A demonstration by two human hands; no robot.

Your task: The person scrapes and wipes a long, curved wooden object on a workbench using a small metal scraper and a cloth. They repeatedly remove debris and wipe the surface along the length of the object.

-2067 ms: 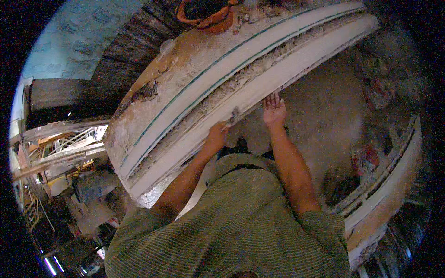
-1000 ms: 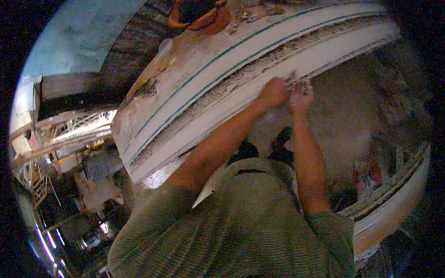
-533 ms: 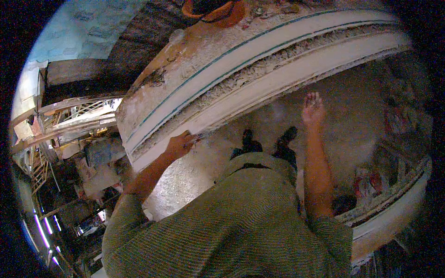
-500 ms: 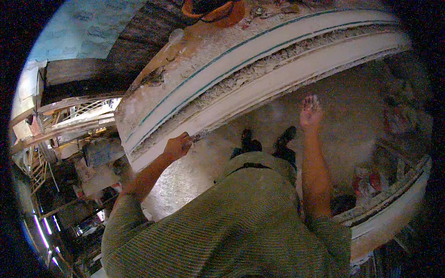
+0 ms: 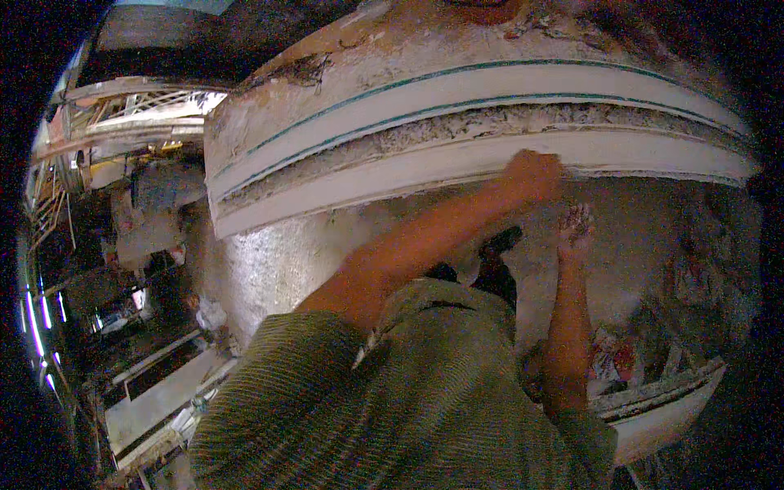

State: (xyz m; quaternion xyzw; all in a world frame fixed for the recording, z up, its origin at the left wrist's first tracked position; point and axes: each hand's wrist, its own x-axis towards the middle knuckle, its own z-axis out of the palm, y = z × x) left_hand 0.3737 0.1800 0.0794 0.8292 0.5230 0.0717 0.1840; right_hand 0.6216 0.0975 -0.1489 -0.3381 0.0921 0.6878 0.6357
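Observation:
A long white moulding bed (image 5: 474,157) crosses the far side, with two green lines along it and a rough grey channel (image 5: 392,147) between its pale strips. My left hand (image 5: 535,175) is at its near edge, right of the middle. Its fingers are curled; a small dark bit shows at the fingertips, too blurred to name. Just below and to the right is my right hand (image 5: 576,224), palm up, with fingers loosely apart and whitish smears on them. Nothing shows in that palm.
Beneath me is a dusty floor (image 5: 278,269), with my dark shoes (image 5: 500,243) on it. Another white-edged bench (image 5: 665,416) stands at the lower right, near cluttered red and white items (image 5: 611,359). Planks and panels (image 5: 163,392) lie at the left.
My left hand has swept right along the near edge of the moulding bed, its forearm now crossing my body. My right hand has dropped slightly nearer. The view has turned.

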